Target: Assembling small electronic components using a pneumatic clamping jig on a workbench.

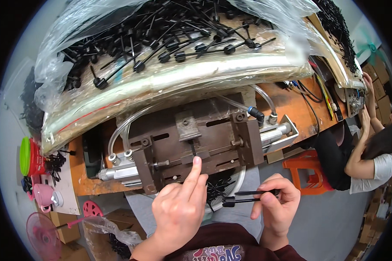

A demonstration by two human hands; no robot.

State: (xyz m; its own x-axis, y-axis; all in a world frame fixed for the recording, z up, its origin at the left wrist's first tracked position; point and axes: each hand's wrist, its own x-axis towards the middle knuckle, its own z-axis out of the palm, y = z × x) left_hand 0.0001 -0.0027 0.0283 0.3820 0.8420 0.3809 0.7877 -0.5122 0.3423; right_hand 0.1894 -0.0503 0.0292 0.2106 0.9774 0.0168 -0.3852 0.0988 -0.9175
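My left hand [177, 214] reaches over the brown metal fixture [213, 119], its index finger stretched out and the other fingers partly curled. That fingertip touches a small black piece [194, 150] below the grey metal block [187, 125] at the fixture's middle. To the right, my right hand [278, 206] pinches two thin black rods [244, 200] between thumb and fingers. They lie nearly level, and a thicker cylindrical head shows on the left end of the lower one. More black rods [220, 187] lie below the fixture, partly hidden by my left hand.
Air cylinders [122, 173] with clear hoses flank the fixture on the orange workbench [322, 115]. Behind it, a plastic-lined carton [178, 71] holds a heap of black rods [161, 37]. A co-worker [363, 165] sits at the right by an orange stool [307, 169]. A pink fan [43, 232] stands lower left.
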